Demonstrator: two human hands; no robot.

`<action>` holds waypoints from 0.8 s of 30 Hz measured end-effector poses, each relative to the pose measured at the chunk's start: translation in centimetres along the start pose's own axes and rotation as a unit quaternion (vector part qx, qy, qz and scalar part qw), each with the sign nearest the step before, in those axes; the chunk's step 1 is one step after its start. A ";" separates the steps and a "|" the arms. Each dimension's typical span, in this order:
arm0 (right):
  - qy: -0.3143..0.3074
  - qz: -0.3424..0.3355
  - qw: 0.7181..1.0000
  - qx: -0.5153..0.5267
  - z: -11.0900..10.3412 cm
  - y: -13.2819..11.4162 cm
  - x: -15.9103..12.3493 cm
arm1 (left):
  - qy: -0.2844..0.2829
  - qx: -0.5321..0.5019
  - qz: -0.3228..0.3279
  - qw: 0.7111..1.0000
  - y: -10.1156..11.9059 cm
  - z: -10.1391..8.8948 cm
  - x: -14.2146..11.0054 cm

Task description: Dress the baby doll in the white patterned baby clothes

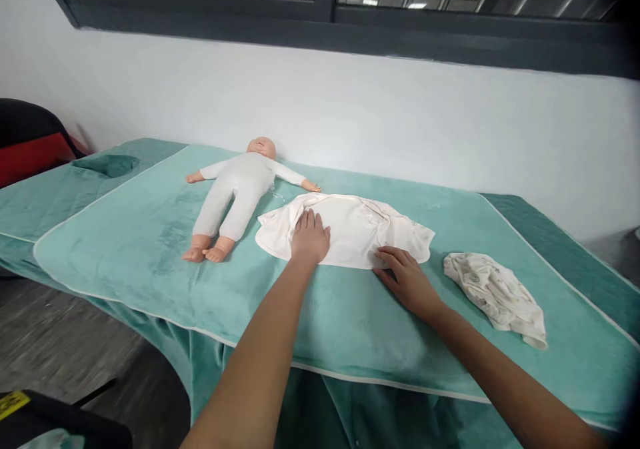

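A white baby garment [350, 225] lies spread flat on the teal towel [150, 235] in the middle of the bed. My left hand [310, 235] rests flat on the garment's left part, fingers stretched out. My right hand [407, 279] lies at the garment's near right edge, fingers extended and touching the cloth. A baby doll [235, 192] in a white one-piece lies on its back to the left of the garment, arms spread.
A crumpled patterned cloth [497, 295] lies on the towel to the right. The bed stands against a white wall [400, 115] under a dark window. A red and black chair [30, 145] is at the far left. Dark floor [65, 349] lies below left.
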State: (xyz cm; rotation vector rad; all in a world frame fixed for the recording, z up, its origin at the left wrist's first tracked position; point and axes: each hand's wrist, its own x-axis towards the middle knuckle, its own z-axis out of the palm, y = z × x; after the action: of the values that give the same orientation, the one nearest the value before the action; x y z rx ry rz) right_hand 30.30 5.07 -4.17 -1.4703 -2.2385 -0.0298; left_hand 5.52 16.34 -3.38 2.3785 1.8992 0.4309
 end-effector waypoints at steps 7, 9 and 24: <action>-0.012 -0.048 0.998 -0.047 -0.8 1.6 0.1 | 0.015 -0.004 0.004 1.000 -0.2 0.2 -0.1; -0.013 -0.049 0.997 -0.057 -0.8 1.5 0.8 | 0.022 -0.006 0.004 1.000 -0.2 0.1 0.0; 0.179 0.345 0.921 -0.018 -2.0 12.0 3.3 | 0.063 -0.020 -0.010 0.998 -0.2 0.4 0.3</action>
State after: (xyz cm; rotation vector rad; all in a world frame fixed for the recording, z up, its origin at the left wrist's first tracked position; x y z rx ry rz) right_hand 40.42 12.53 -3.88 -2.0068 -1.3568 -0.1059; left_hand 5.49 16.68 -3.73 2.3586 1.9437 0.6258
